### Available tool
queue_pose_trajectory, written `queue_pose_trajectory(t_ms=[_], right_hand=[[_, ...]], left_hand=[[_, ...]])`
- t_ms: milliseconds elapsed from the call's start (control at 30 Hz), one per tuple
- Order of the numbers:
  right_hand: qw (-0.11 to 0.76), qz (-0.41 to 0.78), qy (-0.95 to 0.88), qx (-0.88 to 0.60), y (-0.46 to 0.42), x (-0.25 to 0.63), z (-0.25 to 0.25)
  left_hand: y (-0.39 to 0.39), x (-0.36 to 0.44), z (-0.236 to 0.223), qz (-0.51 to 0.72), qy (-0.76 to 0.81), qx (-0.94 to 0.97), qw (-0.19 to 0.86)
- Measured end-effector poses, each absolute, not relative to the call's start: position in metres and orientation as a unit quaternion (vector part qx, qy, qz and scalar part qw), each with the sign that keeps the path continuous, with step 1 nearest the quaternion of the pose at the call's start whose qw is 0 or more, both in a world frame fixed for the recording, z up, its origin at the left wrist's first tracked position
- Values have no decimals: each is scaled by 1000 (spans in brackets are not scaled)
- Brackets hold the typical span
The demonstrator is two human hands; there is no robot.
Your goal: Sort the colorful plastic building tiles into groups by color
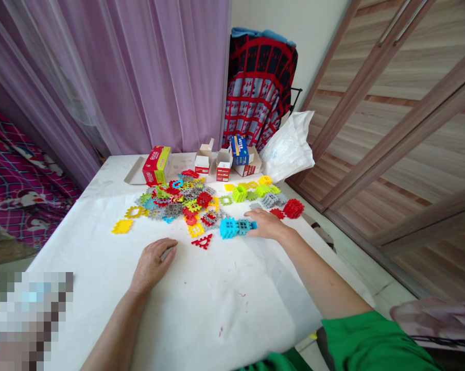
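My right hand point(267, 223) grips the right end of a blue block assembly point(228, 228) made of interlocking notched plastic tiles, low over the white table; some fingertips are hidden behind it. My left hand point(155, 260) rests on the tabletop, fingers loosely bent and thumb apart, with nothing in it. A red triangular tile point(202, 242) lies between my hands. Behind it spreads a mixed pile of tiles point(174, 208) in grey, red, yellow, green and blue. Beyond my right hand sit a red assembled block point(293, 208), grey tiles point(271, 200) and a lime-green assembled block point(239, 194).
Along the far edge stand a red and yellow box point(157, 166), small open cartons point(204, 158), a blue box point(239, 149) and a white plastic bag point(288, 149). Two yellow tiles point(122, 226) lie at left. A purple curtain hangs behind; wooden cabinets point(410, 129) stand at right.
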State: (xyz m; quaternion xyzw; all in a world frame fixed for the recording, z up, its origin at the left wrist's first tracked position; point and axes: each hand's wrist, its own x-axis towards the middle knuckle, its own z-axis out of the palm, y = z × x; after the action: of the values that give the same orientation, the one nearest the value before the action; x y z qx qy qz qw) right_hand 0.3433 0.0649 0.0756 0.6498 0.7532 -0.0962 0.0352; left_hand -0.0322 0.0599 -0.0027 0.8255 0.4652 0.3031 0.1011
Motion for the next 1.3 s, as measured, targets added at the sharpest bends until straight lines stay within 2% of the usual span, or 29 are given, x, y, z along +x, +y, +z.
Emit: queue_pose_trajectory(t_ms=[100, 333, 1033, 1167, 1300], right_hand=[[56, -90, 799, 592, 67, 344, 68], [87, -86, 801, 586, 80, 337, 67], [100, -83, 801, 585, 86, 337, 62], [52, -113, 794, 595, 86, 352, 69], [-103, -118, 762, 629, 82, 377, 90]], left_hand=[[60, -33, -4, 302, 467, 825, 102], [60, -32, -2, 300, 471, 823, 103], [60, -33, -4, 297, 471, 824, 102], [60, -33, -4, 299, 469, 825, 104], [61, -33, -5, 301, 468, 824, 105]])
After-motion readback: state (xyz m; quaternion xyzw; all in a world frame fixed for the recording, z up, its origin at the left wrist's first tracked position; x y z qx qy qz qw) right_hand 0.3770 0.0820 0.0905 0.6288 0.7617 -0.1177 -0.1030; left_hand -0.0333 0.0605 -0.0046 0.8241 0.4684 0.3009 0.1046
